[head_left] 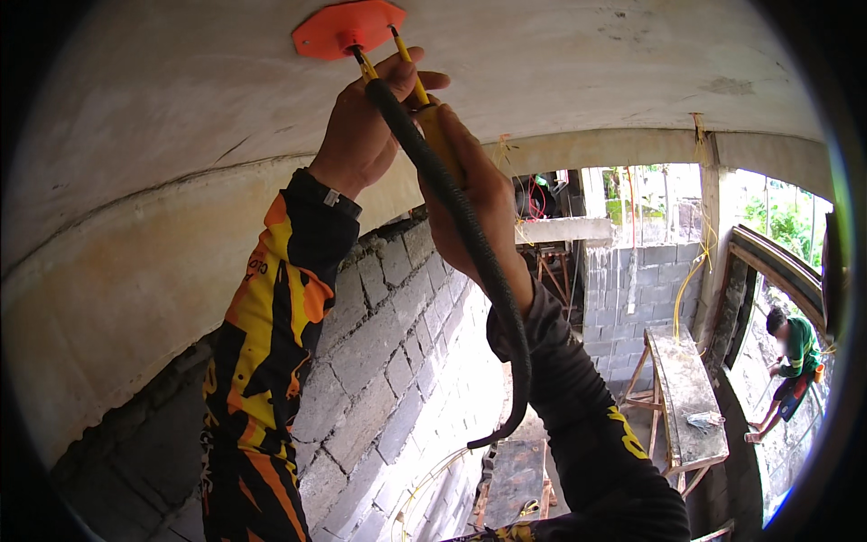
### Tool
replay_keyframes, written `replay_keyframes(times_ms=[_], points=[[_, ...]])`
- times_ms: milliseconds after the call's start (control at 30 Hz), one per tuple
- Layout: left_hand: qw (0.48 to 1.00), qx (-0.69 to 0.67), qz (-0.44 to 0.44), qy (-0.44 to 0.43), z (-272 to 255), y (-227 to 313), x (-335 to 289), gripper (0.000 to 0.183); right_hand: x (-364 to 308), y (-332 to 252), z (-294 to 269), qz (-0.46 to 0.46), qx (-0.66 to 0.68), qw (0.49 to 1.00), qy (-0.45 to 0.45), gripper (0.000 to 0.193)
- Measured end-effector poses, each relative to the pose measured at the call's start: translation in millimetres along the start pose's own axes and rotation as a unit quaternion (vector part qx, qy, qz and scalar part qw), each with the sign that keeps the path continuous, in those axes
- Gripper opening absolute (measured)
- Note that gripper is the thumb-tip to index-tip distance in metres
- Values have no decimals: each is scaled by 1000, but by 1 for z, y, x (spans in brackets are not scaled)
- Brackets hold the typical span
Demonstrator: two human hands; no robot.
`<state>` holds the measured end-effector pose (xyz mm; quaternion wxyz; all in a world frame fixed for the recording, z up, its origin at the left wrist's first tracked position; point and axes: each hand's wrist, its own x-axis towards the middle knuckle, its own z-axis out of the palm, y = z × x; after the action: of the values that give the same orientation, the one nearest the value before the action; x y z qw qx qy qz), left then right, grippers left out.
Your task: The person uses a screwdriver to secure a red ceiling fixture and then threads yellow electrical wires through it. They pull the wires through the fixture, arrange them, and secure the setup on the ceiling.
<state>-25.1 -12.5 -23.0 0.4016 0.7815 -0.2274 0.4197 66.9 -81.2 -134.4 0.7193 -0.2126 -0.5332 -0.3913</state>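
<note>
Overhead, an orange octagonal cover plate [327,29] lies against the concrete ceiling. A screwdriver [439,135] with a yellow handle and yellow shaft reaches up to a screw at the plate's right corner. My right hand [471,200] is wrapped round its handle. My left hand [363,135] is raised just below the plate, its fingers closed about the screwdriver's shaft; part of them is hidden. From the plate's centre hole come yellow wires [366,65], running into a black flexible tube [452,203]. The tube hangs down in front of my right hand and forearm.
A bare block wall [388,334] runs below on the left. Lower right stands a wooden scaffold bench [679,388], with another plank platform [515,483] below me. Yellow wires [703,262] hang by a column. A person in green [797,352] is at the far right.
</note>
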Motion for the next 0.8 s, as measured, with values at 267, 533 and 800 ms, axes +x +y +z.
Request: replay_keyframes(times_ms=[267,533,800], points=[[998,-51,20,-16,-3,-9,5,48,-1,3,6,-50,-275,960,17,49],[998,-32,54,2,-6,-16,6,44,0,15,14,157,161,974,21,46],[996,-72,21,51,-7,-16,9,35,-7,11,16,284,424,860,1,37]])
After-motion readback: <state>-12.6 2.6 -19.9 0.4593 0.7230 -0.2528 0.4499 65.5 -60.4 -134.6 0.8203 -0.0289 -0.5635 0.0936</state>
